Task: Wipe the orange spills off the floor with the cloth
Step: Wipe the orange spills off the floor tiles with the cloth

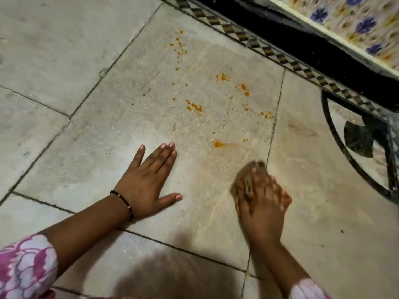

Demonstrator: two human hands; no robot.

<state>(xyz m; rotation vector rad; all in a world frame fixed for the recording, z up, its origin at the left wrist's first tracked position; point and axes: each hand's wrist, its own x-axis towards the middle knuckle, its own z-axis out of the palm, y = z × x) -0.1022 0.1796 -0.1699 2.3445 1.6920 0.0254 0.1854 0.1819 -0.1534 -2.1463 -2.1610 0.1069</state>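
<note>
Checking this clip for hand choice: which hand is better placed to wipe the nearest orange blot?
Right. The right hand already presses the cloth just below that blot; the left hand lies flat, empty, bracing.

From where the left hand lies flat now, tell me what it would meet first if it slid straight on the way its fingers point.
The left hand would likely meet the orange spills first.
</note>
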